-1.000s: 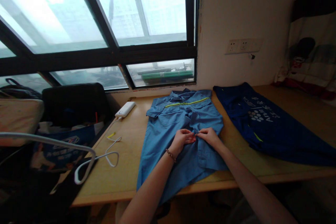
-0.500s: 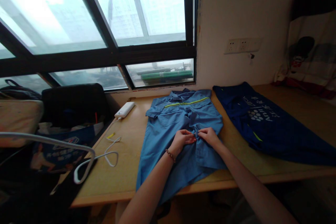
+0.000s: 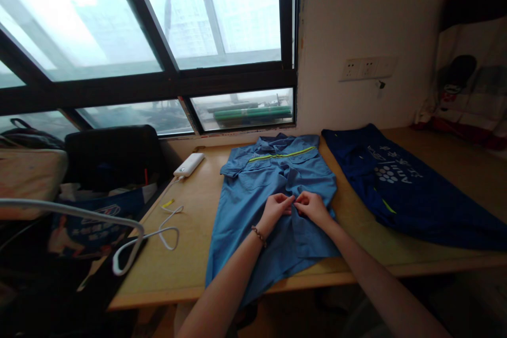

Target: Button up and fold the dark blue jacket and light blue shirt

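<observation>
A light blue work shirt (image 3: 245, 211) with a yellow reflective stripe lies flat on the wooden table (image 3: 190, 253), collar towards the window. My left hand (image 3: 276, 209) and my right hand (image 3: 312, 207) meet at the middle of the shirt's front. Both have their fingers pinched on the front placket, fingertips almost touching. A beaded bracelet circles my left wrist. What sits between the fingertips is too small to make out.
A dark blue garment (image 3: 400, 190) with white print lies to the right on the table. A white power bank (image 3: 189, 165) with a looping white cable (image 3: 168, 227) sits at the left. Off the table's left edge stand a black bag (image 3: 113, 156) and a white curved bar (image 3: 71, 214).
My two hands have drawn slightly closer together at the shirt's front. The shirt and the other things have stayed put.
</observation>
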